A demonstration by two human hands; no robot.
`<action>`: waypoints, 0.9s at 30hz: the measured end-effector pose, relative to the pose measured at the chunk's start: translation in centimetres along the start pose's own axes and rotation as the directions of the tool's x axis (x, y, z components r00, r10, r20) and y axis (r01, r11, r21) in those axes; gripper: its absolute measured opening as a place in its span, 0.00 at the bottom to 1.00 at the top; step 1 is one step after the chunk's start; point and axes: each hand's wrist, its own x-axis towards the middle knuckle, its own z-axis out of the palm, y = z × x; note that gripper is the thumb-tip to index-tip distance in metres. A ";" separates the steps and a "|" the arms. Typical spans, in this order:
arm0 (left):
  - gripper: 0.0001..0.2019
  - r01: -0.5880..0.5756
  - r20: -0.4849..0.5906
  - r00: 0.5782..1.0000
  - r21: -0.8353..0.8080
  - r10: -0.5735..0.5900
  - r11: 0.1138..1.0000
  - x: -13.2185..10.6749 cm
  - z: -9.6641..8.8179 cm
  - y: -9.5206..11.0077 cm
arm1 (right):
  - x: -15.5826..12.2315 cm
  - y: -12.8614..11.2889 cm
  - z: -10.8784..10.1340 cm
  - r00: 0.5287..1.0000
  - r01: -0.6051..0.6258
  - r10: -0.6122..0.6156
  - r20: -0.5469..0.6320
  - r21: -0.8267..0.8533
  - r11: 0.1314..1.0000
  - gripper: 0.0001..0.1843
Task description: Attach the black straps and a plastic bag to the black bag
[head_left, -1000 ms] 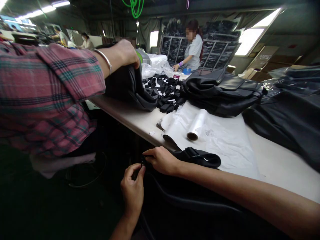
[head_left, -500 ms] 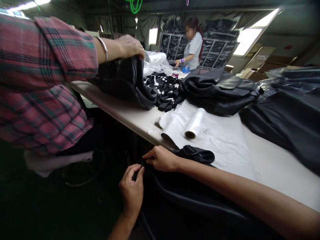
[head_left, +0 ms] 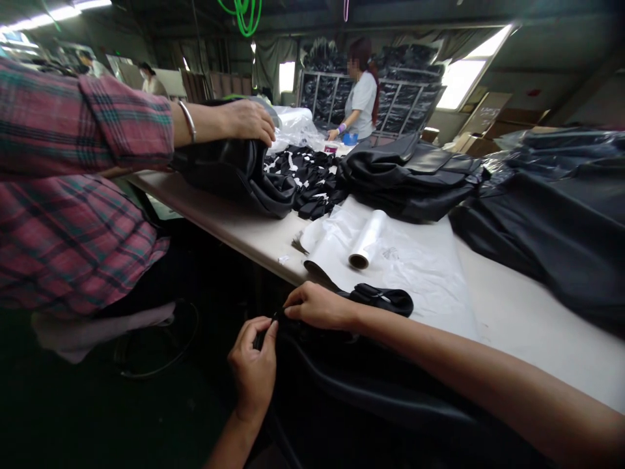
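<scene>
A black bag hangs over the near edge of the white table, mostly in shadow. My right hand pinches its upper edge at the table's rim. My left hand sits just below, thumb and fingers closed on a small dark part of the same bag. A black strap with a buckle lies on the table right behind my right hand.
A co-worker in a plaid sleeve presses a hand on a black bag at the left. White sheets with a roll, small black pieces and piles of black bags cover the table. Another person stands behind.
The co-worker's hand has lowered and pressed the black bag flatter on the table. My hands have kept their grip and shifted only slightly.
</scene>
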 end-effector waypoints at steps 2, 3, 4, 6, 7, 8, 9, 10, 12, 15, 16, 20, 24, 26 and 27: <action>0.08 -0.004 -0.009 1.000 0.003 0.004 1.000 0.0 0.1 0.1 | 0.1 -0.2 -0.1 0.997 -0.073 0.073 0.003 0.011 0.997 0.08; 0.08 -0.005 -0.011 1.000 0.005 0.005 1.000 -0.1 0.1 0.1 | 0.2 -0.2 -0.1 0.995 -0.100 0.100 0.003 0.015 0.995 0.08; 0.08 -0.006 -0.012 1.000 0.006 0.006 1.000 -0.1 0.1 0.1 | 0.4 -0.2 0.0 0.993 -0.119 0.118 0.010 0.024 0.993 0.08; 0.08 -0.005 -0.013 1.000 0.007 0.005 1.000 -0.2 0.1 0.2 | 0.7 -0.1 0.0 0.987 -0.160 0.157 0.042 0.062 0.985 0.10; 0.08 -0.002 -0.014 1.000 0.006 0.002 1.000 -0.3 0.1 0.2 | 1.0 0.0 0.0 0.983 -0.178 0.173 0.064 0.085 0.980 0.11; 0.08 0.004 -0.015 1.000 0.004 -0.004 1.000 -0.3 0.1 0.3 | 1.2 0.1 0.0 0.979 -0.194 0.185 0.090 0.110 0.975 0.11; 0.09 0.011 -0.014 1.000 0.002 -0.011 1.000 -0.3 0.1 0.3 | 1.4 0.2 0.0 0.974 -0.208 0.193 0.119 0.132 0.969 0.12; 0.09 0.022 -0.013 1.000 -0.001 -0.022 1.000 -0.2 0.2 0.4 | 1.5 0.3 -0.1 0.969 -0.219 0.197 0.146 0.152 0.964 0.12; 0.10 0.055 -0.011 0.998 -0.010 -0.055 0.998 0.0 0.3 0.5 | 1.5 0.3 -0.3 0.966 -0.214 0.183 0.181 0.167 0.963 0.11; 0.13 0.144 -0.005 0.990 -0.025 -0.144 0.989 0.7 0.1 0.2 | 0.1 0.2 -1.1 0.976 -0.106 0.084 0.202 0.100 0.989 0.16; 0.14 0.186 0.004 0.982 -0.029 -0.186 0.982 0.9 0.0 0.0 | -0.8 0.2 -1.6 0.979 -0.062 0.050 0.197 0.056 0.997 0.27; 0.21 0.356 0.061 0.934 -0.042 -0.353 0.934 1.5 -0.4 -0.9 | -5.8 0.3 -4.4 0.992 -0.027 0.057 0.110 -0.263 0.965 0.47; 0.26 0.488 0.065 0.872 -0.032 -0.485 0.872 2.2 -0.2 -1.0 | -12.0 1.2 -7.2 0.991 -0.110 0.133 0.014 -0.479 0.871 0.34; 0.27 0.538 0.046 0.842 0.006 -0.538 0.843 2.7 0.0 -0.9 | -14.7 2.2 -7.8 0.983 -0.177 0.181 -0.041 -0.505 0.845 0.30; 0.27 0.551 0.038 0.833 0.043 -0.552 0.834 2.9 0.1 -0.8 | -15.7 2.9 -7.9 0.978 -0.204 0.195 -0.069 -0.498 0.843 0.26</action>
